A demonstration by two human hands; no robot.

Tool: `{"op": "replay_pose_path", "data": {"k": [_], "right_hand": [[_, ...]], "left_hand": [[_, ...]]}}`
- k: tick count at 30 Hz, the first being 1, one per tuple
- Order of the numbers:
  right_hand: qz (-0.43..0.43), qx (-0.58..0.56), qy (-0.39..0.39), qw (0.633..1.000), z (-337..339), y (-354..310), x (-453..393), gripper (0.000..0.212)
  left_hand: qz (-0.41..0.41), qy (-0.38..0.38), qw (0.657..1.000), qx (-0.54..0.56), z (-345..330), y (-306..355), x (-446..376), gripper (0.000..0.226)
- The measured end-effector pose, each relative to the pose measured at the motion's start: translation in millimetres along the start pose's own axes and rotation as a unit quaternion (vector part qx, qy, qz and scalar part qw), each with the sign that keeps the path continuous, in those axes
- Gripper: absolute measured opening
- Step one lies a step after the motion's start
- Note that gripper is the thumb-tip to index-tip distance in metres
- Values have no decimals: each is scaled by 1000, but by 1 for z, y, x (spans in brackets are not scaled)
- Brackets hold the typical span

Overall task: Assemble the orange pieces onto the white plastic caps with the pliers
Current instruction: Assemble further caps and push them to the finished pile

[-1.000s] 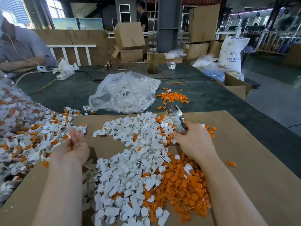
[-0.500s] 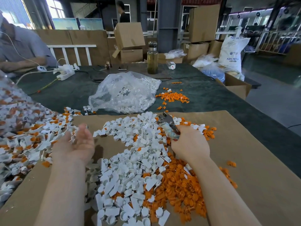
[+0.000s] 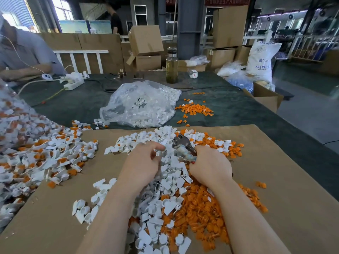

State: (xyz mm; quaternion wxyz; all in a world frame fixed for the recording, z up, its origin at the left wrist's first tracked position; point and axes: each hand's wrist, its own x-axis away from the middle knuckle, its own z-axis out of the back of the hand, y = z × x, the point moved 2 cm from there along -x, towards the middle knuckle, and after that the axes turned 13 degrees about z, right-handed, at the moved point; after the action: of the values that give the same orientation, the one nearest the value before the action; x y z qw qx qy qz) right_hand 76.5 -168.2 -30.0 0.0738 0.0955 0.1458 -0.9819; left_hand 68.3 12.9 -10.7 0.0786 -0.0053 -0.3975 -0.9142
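A heap of loose white plastic caps covers the middle of a brown cardboard sheet, with a heap of orange pieces beside it on the right. My right hand grips the handles of metal pliers, jaws pointing up and to the left. My left hand is over the white caps just left of the jaws, fingers curled, thumb and forefinger tips together; what they pinch is too small to make out. A pile of caps with orange pieces fitted lies at the left.
A clear plastic bag of white caps lies on the dark green table beyond the cardboard, with scattered orange pieces to its right. A bottle, a power strip and cardboard boxes stand farther back. A person sits at the far left.
My left hand has moved right, from the pile at the left to the white caps next to the pliers, and its fingers have curled. My right hand with the pliers has shifted slightly.
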Motion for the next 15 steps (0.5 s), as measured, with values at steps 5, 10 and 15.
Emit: {"op": "replay_pose_path", "data": {"k": [5, 10, 15], "right_hand": [[1, 17, -11, 1000, 0, 1, 1, 23], [6, 14, -13, 1000, 2, 0, 3, 14], [-9, -84, 49, 995, 11, 3, 2, 12]], "left_hand": [[-2, 7, 1000, -28, -5, -1, 0, 37], [1, 41, 998, -41, -2, -1, 0, 17], [16, 57, 998, -3, 1, 2, 2, 17]]}}
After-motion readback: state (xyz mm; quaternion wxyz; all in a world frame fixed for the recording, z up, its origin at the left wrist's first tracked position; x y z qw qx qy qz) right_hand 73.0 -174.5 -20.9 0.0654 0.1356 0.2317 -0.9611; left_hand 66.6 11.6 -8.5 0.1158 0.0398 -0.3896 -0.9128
